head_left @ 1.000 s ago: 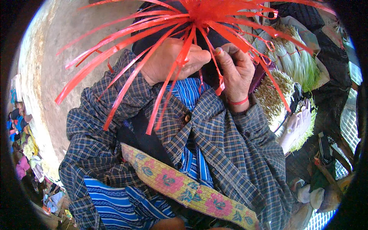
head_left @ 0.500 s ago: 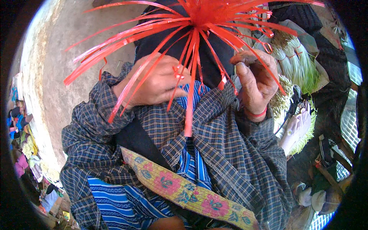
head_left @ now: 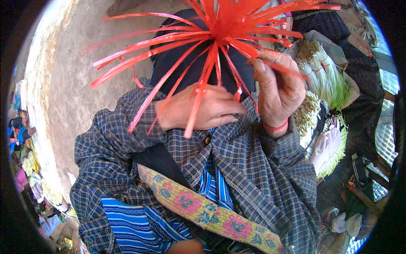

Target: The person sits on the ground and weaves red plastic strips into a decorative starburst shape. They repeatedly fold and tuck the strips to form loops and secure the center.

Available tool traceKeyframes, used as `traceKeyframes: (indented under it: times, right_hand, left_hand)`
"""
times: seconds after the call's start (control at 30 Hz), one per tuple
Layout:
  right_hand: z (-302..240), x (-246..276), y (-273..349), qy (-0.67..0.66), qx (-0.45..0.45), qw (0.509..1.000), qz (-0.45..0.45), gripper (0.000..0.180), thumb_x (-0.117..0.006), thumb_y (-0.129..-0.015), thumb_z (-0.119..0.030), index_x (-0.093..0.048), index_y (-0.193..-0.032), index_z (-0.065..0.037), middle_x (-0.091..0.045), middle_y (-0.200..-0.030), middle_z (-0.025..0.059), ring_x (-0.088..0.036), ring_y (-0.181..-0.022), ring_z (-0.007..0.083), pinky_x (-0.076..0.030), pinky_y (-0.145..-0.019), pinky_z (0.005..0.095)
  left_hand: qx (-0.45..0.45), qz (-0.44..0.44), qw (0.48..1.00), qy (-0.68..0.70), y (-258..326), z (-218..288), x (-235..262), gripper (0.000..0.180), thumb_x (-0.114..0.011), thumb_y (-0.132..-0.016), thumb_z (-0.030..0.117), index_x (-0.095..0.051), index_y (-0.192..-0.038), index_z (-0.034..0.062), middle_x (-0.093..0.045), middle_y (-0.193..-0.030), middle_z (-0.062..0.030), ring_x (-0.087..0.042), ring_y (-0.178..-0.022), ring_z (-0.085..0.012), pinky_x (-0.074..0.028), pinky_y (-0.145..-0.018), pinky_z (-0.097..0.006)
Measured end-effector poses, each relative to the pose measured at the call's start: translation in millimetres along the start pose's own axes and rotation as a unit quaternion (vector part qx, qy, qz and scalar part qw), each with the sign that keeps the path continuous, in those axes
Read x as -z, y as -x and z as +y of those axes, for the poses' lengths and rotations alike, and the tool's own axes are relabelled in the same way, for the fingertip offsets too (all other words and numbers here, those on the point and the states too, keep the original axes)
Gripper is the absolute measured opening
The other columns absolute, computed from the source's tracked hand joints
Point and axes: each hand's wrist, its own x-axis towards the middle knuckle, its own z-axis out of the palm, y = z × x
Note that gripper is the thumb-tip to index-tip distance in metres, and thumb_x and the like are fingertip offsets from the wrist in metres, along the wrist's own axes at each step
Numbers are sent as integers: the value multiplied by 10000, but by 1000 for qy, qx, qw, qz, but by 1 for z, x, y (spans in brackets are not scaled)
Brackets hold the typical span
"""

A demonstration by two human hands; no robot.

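Note:
A bundle of glossy red plastic strips hangs at the top of the view, its strands fanning out and drooping over my hands. At the right, my right hand is raised and closed, thumb and fingertips pinched on one red strip near the bundle. A red band circles that wrist. My left hand lies across in front of my chest, back toward me, its fingers stretched to the right. Several strips hang over it, and nothing shows in its grip; the fingertips are slightly blurred. Its palm side is hidden.
Bundled green-and-white stalks lie on dark sheeting at the right, with a pale lilac cloth below them. A yellow strap with pink flowers crosses my lap. Colourful clutter lines the far left beside the bare ground.
My left hand has moved right and slightly down. My right hand has turned and now pinches a strip closer to the bundle. The red strips have shifted a little.

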Motion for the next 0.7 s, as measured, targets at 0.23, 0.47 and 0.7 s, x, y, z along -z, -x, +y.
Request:
traceKeyframes:
  times: [0.23, 0.47, 0.7]
  right_hand:
    - [-6, 22, 29, -41, -161, 986, 19, 88, -610, -742, 37, -604, -829, 24, -616, -805, 98, -576, -718, 151, -442, -639, 240]
    - [-8, 30, 44, -62, -186, 981, -6, 73, -631, -730, 21, -611, -800, 26, -614, -748, 76, -566, -651, 128, -439, -592, 232]
    - [-2, 42, 43, -69, -258, 964, 4, 57, -638, -730, 2, -608, -777, 12, -609, -745, 64, -552, -656, 109, -426, -596, 225]
  left_hand:
    - [33, 224, 965, 132, -23, -4, 0, 278, -629, -775, 62, -534, -1034, 35, -576, -952, -109, -556, -848, -158, -465, -621, -235]
    - [-83, 171, 980, -61, -31, -23, 3, 199, -652, -730, 54, -608, -924, 62, -605, -855, -71, -576, -809, -240, -459, -707, -331]
    - [10, 146, 984, -102, -23, -29, 17, 142, -625, -761, 80, -611, -900, 54, -621, -787, -94, -594, -664, -232, -451, -603, -343]
